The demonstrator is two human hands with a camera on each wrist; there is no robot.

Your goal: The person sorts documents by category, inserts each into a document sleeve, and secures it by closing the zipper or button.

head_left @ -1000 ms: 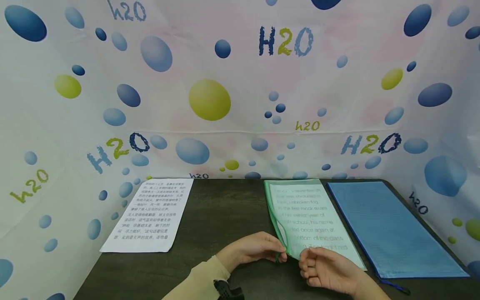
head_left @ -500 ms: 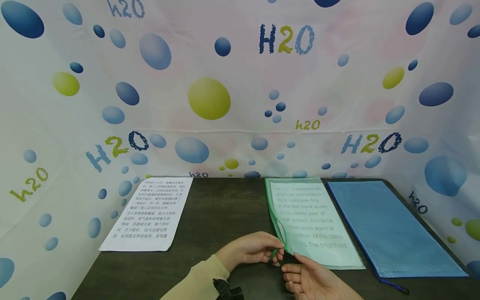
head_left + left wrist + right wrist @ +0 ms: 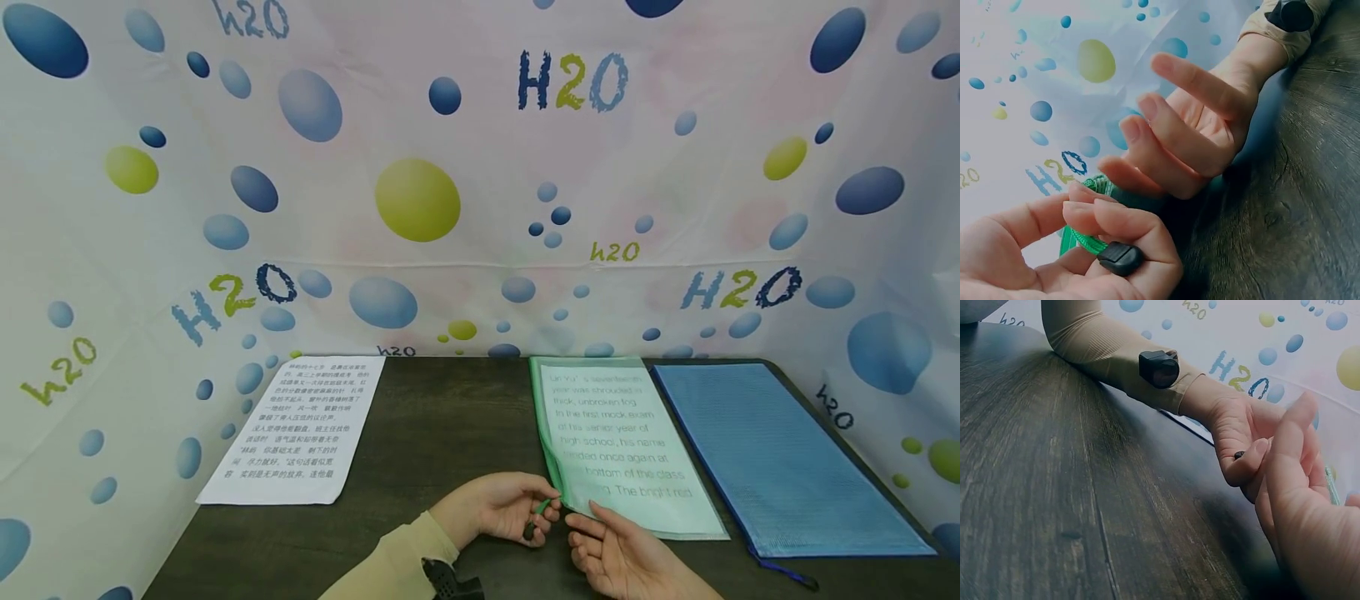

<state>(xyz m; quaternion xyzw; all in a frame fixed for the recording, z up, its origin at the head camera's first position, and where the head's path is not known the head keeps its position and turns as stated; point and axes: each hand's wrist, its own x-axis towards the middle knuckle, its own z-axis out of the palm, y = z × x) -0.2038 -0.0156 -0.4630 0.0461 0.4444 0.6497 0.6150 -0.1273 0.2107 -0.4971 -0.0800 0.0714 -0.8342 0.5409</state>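
Note:
A green translucent zip folder (image 3: 537,392) lies on the table, with a page of large English text inside. At its near left corner, my left hand (image 3: 510,504) has its fingers curled round the zipper's green cord (image 3: 1088,242). The cord's black plastic end (image 3: 1121,259) shows against those fingers. My right hand (image 3: 618,550) is just right of that corner, palm turned up and fingers loosely bent. Nothing is held in it, as the left wrist view shows. Whether its fingertips touch the folder's near edge cannot be told.
A blue mesh zip folder (image 3: 795,458) lies on the right, its dark blue cord (image 3: 787,573) trailing at the near edge. On the left lies a white sheet (image 3: 292,433) of printed Chinese text. A bubble-patterned cloth (image 3: 480,167) hangs behind the dark wooden table (image 3: 442,417).
My left hand has drawn slightly left and nearer with the cord. The folder's bulging left edge lies flatter. My right hand has moved left, off the page, to beside the corner.

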